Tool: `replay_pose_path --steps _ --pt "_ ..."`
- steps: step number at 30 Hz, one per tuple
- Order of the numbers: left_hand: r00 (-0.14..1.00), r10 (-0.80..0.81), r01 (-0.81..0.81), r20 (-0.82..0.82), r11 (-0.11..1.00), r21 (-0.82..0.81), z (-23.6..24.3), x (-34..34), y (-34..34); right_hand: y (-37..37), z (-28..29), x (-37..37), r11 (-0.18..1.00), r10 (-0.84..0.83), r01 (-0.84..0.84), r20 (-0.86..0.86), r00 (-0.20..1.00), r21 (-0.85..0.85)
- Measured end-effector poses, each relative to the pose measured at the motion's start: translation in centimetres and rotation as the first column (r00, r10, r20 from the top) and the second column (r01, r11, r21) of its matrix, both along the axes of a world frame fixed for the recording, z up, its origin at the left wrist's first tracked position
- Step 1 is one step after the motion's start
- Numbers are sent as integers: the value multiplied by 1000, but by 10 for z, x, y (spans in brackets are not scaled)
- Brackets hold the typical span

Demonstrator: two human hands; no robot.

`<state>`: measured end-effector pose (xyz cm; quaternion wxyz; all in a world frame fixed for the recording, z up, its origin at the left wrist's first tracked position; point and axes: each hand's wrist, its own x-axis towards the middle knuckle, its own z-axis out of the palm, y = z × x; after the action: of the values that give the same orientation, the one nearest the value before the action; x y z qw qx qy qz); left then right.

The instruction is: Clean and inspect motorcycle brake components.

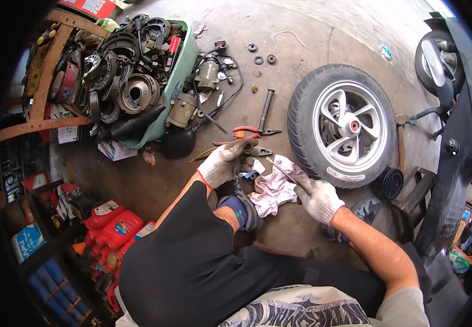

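My left hand [219,163], in a white work glove, is closed on a small ring-shaped metal part [247,148] at the centre. My right hand [316,197], also gloved, grips a long thin metal tool [283,172] angled toward that part. Beneath and between them lie a pinkish rag [271,193] and a few small dark parts. Red-handled pliers [245,129] lie just beyond my left hand, with a long bolt-like rod [267,106] farther back. A wheel with a silver rim [336,113] lies flat to the right of my hands.
A green tub [184,34] heaped with metal parts and a loose motor [183,111] stand upper left. Red jugs [119,229] and shelving fill the lower left. A hammer [401,148], black frame [413,193] and dark scooter body [459,131] stand right. Small rings [258,60] dot the concrete floor [317,43].
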<state>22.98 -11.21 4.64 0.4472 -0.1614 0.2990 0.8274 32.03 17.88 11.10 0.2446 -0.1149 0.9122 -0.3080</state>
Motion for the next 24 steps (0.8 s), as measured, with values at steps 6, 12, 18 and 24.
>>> replay_pose_path --steps 6,12,18,24 --pt "993 -48 39 -109 996 -79 5 -1 8 -18 4 -31 990 16 -36 -143 990 -134" --pt "986 -75 50 -151 985 -163 9 5 12 -20 3 -38 943 55 4 166 985 -334" --pt "962 -117 53 -246 967 -250 8 9 15 -28 28 -48 804 -152 548 810 566 -231" --pt "903 -273 109 -331 892 -439 16 2 17 -28 31 -61 793 -118 548 815 567 -267"
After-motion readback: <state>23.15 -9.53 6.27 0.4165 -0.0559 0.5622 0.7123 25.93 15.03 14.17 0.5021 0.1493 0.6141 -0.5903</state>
